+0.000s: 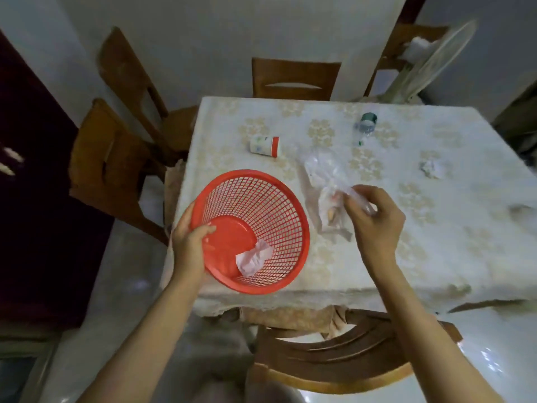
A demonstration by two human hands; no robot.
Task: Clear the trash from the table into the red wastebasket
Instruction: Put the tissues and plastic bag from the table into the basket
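Spillage is the risk: the right hand [374, 225] has a pinching grip on a limp plastic bag [328, 181], apparently with scraps inside, right of the red wastebasket [250, 231], which the left hand [189, 242] tilts over the bench [436, 228] edge.

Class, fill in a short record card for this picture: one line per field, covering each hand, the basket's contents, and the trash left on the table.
left hand: grips the rim of the red wastebasket, tilted at the table's edge
right hand: pinches a clear plastic bag lying on the table
in basket: one crumpled white paper
left on table: small cup on its side, plastic bottle, crumpled paper ball
table cover: patterned tablecloth
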